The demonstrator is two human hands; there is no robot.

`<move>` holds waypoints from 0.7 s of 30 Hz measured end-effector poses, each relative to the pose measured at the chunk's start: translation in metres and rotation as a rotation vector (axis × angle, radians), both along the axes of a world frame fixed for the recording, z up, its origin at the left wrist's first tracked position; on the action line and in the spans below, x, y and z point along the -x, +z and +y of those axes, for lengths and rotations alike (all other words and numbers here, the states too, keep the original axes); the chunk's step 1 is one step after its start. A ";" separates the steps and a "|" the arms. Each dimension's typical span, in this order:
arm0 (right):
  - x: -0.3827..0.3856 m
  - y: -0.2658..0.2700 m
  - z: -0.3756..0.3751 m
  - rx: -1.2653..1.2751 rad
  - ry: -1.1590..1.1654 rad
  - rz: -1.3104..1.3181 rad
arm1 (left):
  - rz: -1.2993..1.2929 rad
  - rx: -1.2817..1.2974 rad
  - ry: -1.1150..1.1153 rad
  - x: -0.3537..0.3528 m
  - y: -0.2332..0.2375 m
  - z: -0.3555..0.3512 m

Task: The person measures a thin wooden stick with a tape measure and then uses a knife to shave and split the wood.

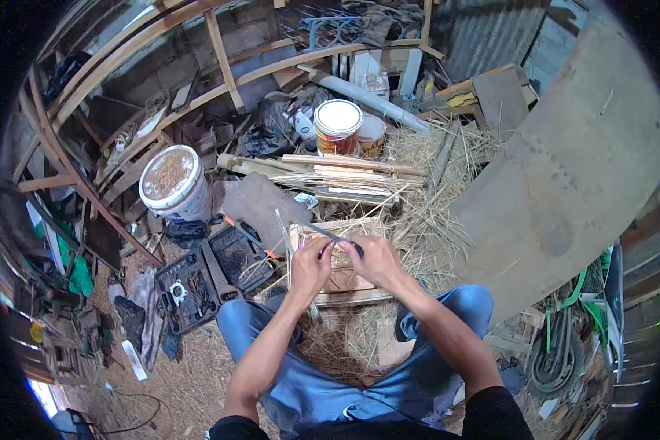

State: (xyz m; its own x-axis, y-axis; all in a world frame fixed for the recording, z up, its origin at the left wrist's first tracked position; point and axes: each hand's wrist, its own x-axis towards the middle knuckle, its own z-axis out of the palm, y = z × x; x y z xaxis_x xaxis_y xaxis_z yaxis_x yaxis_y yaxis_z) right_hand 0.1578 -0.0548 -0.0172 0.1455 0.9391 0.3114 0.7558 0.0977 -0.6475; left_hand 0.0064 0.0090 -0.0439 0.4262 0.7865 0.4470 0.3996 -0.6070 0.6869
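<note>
My right hand (376, 262) is wrapped round the dark handle of a knife (321, 232), whose narrow grey blade slants up and to the left. Close beside it, my left hand (312, 269) is closed, thumb and fingers pinched together near the blade's base. A thin pale strip (281, 227), perhaps bamboo, rises from the left hand's side; whether the fingers grip it is partly hidden. Below both hands stands a low wooden frame (352, 295) between my knees. A small purple spot shows at the left fingertips, too small to name.
An open black tool case (187, 290) lies to the left, near a white bucket (172, 183) of brown material. Ahead are wooden strips (359, 170), loose straw (440, 227) and a lidded paint bucket (338, 125). A large board (557, 176) leans at the right, above a wheel (554, 356).
</note>
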 end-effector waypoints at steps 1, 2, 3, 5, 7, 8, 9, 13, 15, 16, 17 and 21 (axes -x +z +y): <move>-0.007 0.002 0.001 -0.055 0.035 0.004 | -0.046 0.088 0.004 0.001 0.013 -0.005; -0.011 0.002 0.002 -0.107 0.071 0.005 | -0.092 0.180 0.011 0.002 0.018 -0.009; -0.010 0.007 0.001 -0.119 0.045 0.006 | -0.111 0.142 0.015 0.001 0.013 -0.007; -0.012 0.005 0.002 -0.144 0.033 0.002 | -0.106 0.249 0.010 -0.001 0.004 -0.004; -0.014 0.002 0.002 -0.158 -0.001 -0.058 | -0.170 0.414 -0.005 -0.002 0.002 -0.004; -0.019 0.002 0.004 -0.152 -0.002 -0.055 | -0.166 0.420 -0.005 -0.001 0.000 -0.002; -0.024 0.007 0.005 -0.086 -0.038 -0.054 | -0.185 0.451 -0.014 0.000 -0.002 -0.001; -0.029 -0.005 0.015 -0.124 -0.097 -0.078 | -0.160 0.456 0.009 0.005 0.000 0.002; -0.051 -0.002 0.020 -0.063 -0.255 -0.056 | -0.143 0.429 0.019 0.011 0.009 -0.001; -0.071 0.006 0.021 0.023 -0.372 -0.048 | -0.115 0.454 0.022 0.020 0.017 -0.008; -0.083 0.000 0.018 0.026 -0.375 -0.048 | -0.082 0.476 0.022 0.029 0.021 -0.011; -0.072 -0.008 0.017 -0.119 -0.375 -0.050 | -0.032 0.361 0.078 0.044 0.007 0.002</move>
